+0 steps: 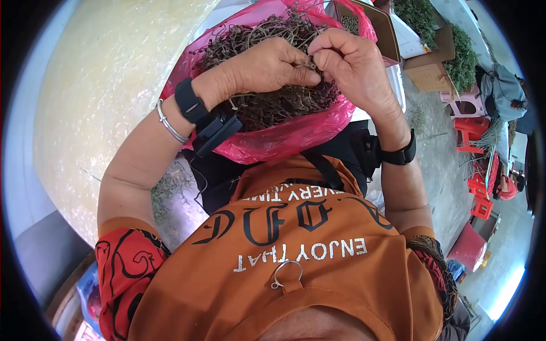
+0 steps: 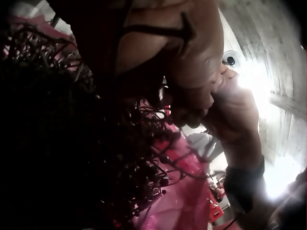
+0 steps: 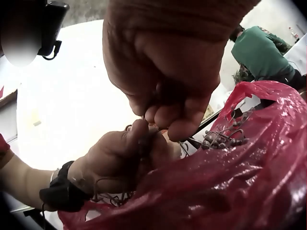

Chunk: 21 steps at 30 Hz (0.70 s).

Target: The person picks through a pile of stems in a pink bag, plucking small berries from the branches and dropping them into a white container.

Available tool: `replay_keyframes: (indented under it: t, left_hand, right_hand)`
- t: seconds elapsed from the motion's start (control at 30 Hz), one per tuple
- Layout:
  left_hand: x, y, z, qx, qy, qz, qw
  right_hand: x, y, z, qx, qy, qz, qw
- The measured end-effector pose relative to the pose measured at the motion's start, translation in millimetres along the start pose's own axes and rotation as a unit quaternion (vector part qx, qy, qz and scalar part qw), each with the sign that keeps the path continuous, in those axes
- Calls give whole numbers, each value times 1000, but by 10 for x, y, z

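Observation:
A pink plastic bag (image 1: 273, 142) stands open in front of the person, heaped with thin, dark, twisted dried stems (image 1: 273, 108) that have small knobby ends. Over this heap, the left hand (image 1: 264, 65) comes in from the left and the right hand (image 1: 358, 68) from the right, fingertips meeting. Both hands pinch a small bit of dried stem between thumb and fingers; most of it is hidden by the fingers. In the right wrist view the left hand (image 3: 120, 153) lies just below the curled fingers of the right hand (image 3: 168, 57). The left wrist view is dark around the stems.
A cardboard box (image 1: 381, 34) holding small round pieces stands behind the bag. A plastic-covered pale table (image 1: 114, 74) lies at left. Boxes of green plants (image 1: 460, 57), red stools (image 1: 472, 133) and a person in green (image 3: 261, 52) are farther off.

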State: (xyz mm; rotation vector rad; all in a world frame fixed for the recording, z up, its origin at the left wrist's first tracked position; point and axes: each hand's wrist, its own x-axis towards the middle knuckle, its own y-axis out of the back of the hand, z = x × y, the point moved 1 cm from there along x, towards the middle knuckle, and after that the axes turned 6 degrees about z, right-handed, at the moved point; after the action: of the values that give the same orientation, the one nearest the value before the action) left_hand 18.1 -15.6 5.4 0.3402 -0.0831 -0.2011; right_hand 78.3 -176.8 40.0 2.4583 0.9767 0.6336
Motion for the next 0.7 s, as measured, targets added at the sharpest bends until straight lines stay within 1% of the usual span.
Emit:
replay_keyframes:
  t: [0.03, 0.07, 0.13, 0.17, 0.27, 0.3, 0.33, 0.37, 0.4, 0.43, 0.47, 0.53, 0.57, 0.63, 0.67, 0.7]
  left_hand:
    - [3, -22, -38, -49, 4, 22, 999]
    - [2, -28, -75, -98, 9, 43, 994]
    - [-16, 27, 4, -95, 17, 32, 995]
    - [-25, 59, 58, -93, 25, 19, 995]
    - [-22, 54, 68, -82, 35, -4, 996]
    - [-26, 51, 60, -73, 40, -12, 996]
    - [-32, 53, 56, -62, 45, -19, 997]
    - [-36, 74, 98, -61, 46, -18, 997]
    - [-38, 105, 164, -61, 28, -23, 997]
    - [-39, 127, 237, -63, 9, -29, 998]
    - [-34, 132, 272, -65, -10, -34, 997]
    - [-25, 115, 261, -53, -16, -27, 998]
    - [-36, 103, 245, -40, -18, -23, 999]
    - [-40, 110, 176, -26, -17, -18, 999]
    - [-15, 146, 105, 18, -62, 11, 998]
    - [12, 196, 45, 62, -108, 43, 991]
  right_hand:
    - [27, -4, 29, 0, 0, 0, 1000]
    - [49, -14, 66, -15, 40, 13, 999]
    - [57, -32, 127, -44, 118, 40, 991]
    - [38, -41, 153, -46, 117, 41, 991]
    - [-23, -71, 200, -164, 146, 54, 974]
    - [-53, -48, 144, -164, 146, 54, 974]
    - [-103, -5, 10, -54, 38, 22, 998]
    - [-161, 34, -132, 56, -71, -10, 996]
    - [-213, 41, -205, 165, -177, -43, 969]
    - [-261, 13, -214, 165, -179, -43, 969]
    - [-310, -35, -201, 230, -179, -13, 957]
    - [-358, -116, -166, 357, -173, 40, 917]
    - [-366, -129, -161, 358, -174, 34, 917]
    - [-392, -95, -148, 220, -67, 26, 973]
    - [-418, -64, -150, 147, -14, 21, 989]
    - [-434, 19, -180, 146, -13, 16, 989]
